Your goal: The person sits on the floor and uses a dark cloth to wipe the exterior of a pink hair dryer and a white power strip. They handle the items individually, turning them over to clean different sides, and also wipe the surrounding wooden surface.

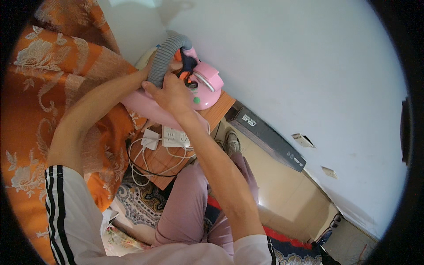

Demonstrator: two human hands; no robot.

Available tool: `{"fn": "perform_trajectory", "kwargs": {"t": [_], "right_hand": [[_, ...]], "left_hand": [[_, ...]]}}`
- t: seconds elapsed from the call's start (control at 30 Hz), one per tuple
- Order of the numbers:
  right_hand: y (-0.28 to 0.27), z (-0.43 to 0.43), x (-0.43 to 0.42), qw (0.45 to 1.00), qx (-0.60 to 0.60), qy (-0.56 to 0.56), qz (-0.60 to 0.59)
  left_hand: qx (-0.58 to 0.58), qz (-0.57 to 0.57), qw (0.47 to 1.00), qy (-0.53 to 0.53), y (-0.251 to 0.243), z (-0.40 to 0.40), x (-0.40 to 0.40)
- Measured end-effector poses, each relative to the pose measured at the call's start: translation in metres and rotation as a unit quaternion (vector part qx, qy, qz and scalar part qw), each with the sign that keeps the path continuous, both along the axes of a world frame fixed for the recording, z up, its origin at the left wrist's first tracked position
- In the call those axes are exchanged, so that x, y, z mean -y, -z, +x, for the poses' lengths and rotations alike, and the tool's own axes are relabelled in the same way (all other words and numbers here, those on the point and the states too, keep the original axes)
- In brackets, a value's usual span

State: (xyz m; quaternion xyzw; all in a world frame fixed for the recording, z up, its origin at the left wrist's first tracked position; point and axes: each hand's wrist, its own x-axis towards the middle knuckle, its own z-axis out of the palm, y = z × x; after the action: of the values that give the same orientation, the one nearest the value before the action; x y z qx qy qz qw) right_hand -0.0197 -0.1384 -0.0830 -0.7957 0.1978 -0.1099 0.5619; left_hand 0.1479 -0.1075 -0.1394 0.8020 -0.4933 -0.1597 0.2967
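My right hand (172, 91) grips the lower end of a grey corrugated hose (163, 58), its thumb on the near side. The hose arches up and over to a pink plastic fitting (191, 53) near the wall. My left hand (149, 68) reaches behind the hose and is mostly hidden by it; what its fingers do cannot be made out. Just right of the hose lies a dark blue and orange item (188, 63). These sit by a pink plastic appliance (212, 99) with a green button and a raised pink part. A long pink piece (149, 107) passes under my right wrist.
A wooden bedside top (165, 162) bears a white power strip (169, 136), a white adapter (150, 139) and looped cables. Orange floral fabric (29, 109) lies at left. A black ASUS box (268, 137) stands along the wall at right. The floor holds a shoe (232, 140).
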Motion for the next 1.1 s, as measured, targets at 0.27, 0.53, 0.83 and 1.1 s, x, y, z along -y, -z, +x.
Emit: {"fn": "perform_trajectory", "kwargs": {"t": [0.27, 0.53, 0.83, 1.1], "right_hand": [[0.002, -0.004, -0.003, 1.000, -0.011, -0.001, -0.003], [-0.009, -0.003, -0.013, 0.999, 0.025, 0.024, -0.028], [-0.018, -0.081, -0.014, 0.979, 0.084, 0.179, -0.057], [0.037, -0.069, 0.054, 0.931, 0.123, 0.207, -0.274]], "left_hand": [[-0.115, -0.086, 0.989, 0.029, 0.007, 0.021, -0.007], [-0.183, 0.036, 0.982, -0.019, -0.031, 0.031, -0.028], [-0.166, -0.284, 0.899, -0.290, -0.152, -0.052, -0.072], [0.101, -0.196, 0.963, -0.154, -0.122, -0.148, -0.007]]}}
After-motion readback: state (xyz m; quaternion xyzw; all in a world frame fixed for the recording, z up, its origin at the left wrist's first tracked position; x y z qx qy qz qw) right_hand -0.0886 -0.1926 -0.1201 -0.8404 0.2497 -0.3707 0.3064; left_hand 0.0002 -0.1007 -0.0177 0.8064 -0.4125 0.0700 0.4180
